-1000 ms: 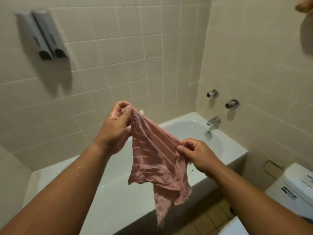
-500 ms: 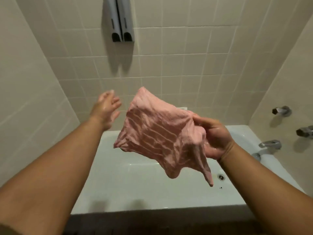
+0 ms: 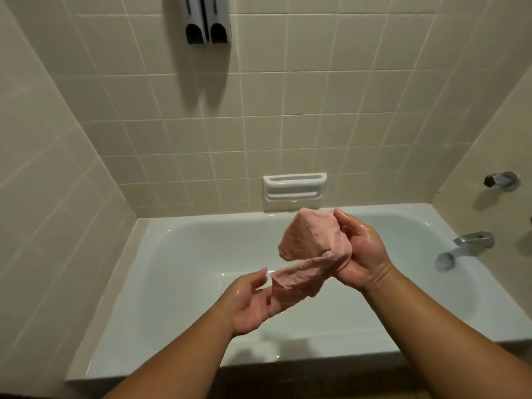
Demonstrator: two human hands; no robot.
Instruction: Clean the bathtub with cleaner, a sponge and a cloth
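The person is facing the bathtub (image 3: 178, 283), which is filling the lower half of the frame, and is holding a pink cloth (image 3: 311, 243) in mid-air above the basin, just right of centre. The right hand (image 3: 359, 254) is doing the holding: its grip is closed round the bunched cloth, with one puffed fold standing above the fist and a twisted tail trailing down to the left. The left hand (image 3: 250, 303), at lower centre, is lying palm up with its grip open and fingers relaxed. The tail's end is draping across them, but they are not curling round it. Both hands are glistening wet.

The tub's inside is shining, with no foam showing, so I judge the cloth stage is under way. The cloth is being bundled for wiping, or perhaps wringing; I cannot tell which. The next move is calling for the left hand to take up the loose tail so nothing is dangling, then for the cloth to go down onto the tub's surface.

At the right edge a spout (image 3: 466, 246) and a tap handle (image 3: 502, 181) are jutting from the tiles (image 3: 259, 110). A soap dish (image 3: 294, 191) is sitting just above the far rim, and twin dispensers (image 3: 207, 20) are hanging at top centre.
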